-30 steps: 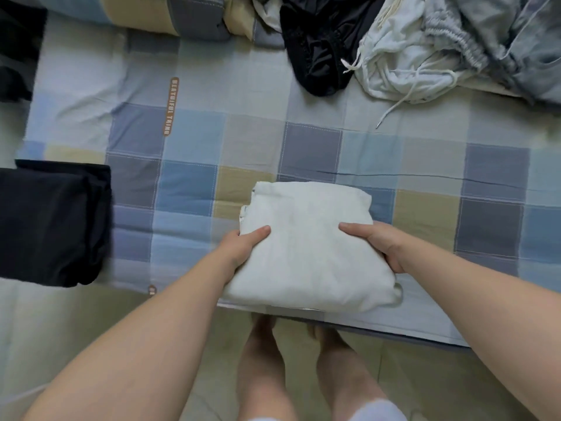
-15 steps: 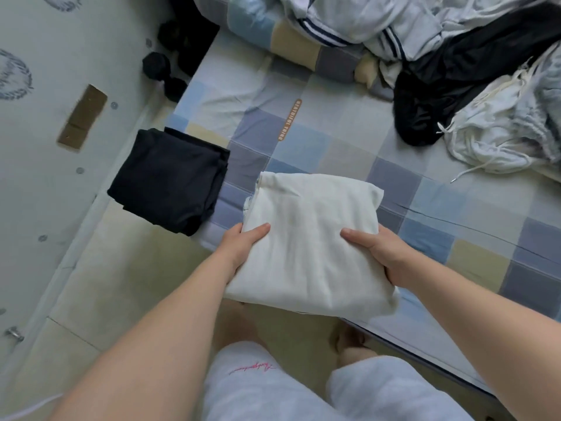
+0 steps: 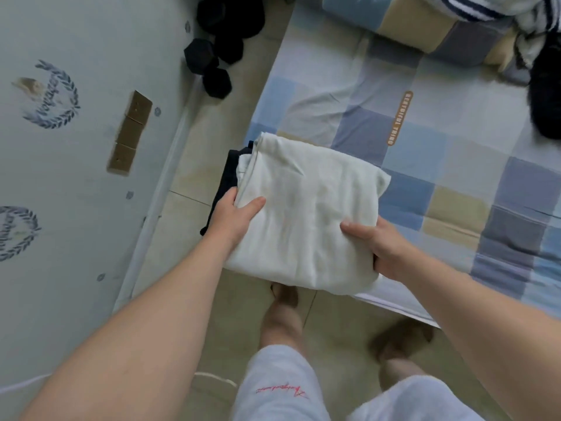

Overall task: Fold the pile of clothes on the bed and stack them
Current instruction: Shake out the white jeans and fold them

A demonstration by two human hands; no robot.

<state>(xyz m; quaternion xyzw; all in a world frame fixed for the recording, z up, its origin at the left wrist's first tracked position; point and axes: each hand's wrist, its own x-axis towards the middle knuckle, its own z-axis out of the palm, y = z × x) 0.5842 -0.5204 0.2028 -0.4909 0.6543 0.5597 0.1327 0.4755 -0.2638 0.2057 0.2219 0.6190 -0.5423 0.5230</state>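
Holding the folded white garment [image 3: 306, 214] over the folded black garment [image 3: 227, 174] at the bed's [image 3: 425, 165] 9 o'clock edge, the left hand [image 3: 235, 217] and right hand [image 3: 379, 244] each have a grip clamped on one side. Two pieces look folded, while the loose pile [image 3: 543, 95] at 1 o'clock remains. The near-square bundle's long axis seems to run 6 to 12 o'clock, layered edges toward 10.

This is a bedroom in a home. A bed [image 3: 425, 95] fills the right side, spread with a sheet checked in blue, grey and beige. A rolled quilt [image 3: 425, 28] in the same check lies along its far edge, and loose clothes [image 3: 473, 7] are heaped at the far right corner. Beige floor tiles [image 3: 218, 147] run beside the bed to a wall [image 3: 91, 177] printed with leafy wreaths, with black dumbbells [image 3: 206, 65] at its foot. The person stands barefoot in pale shorts [image 3: 279, 387].
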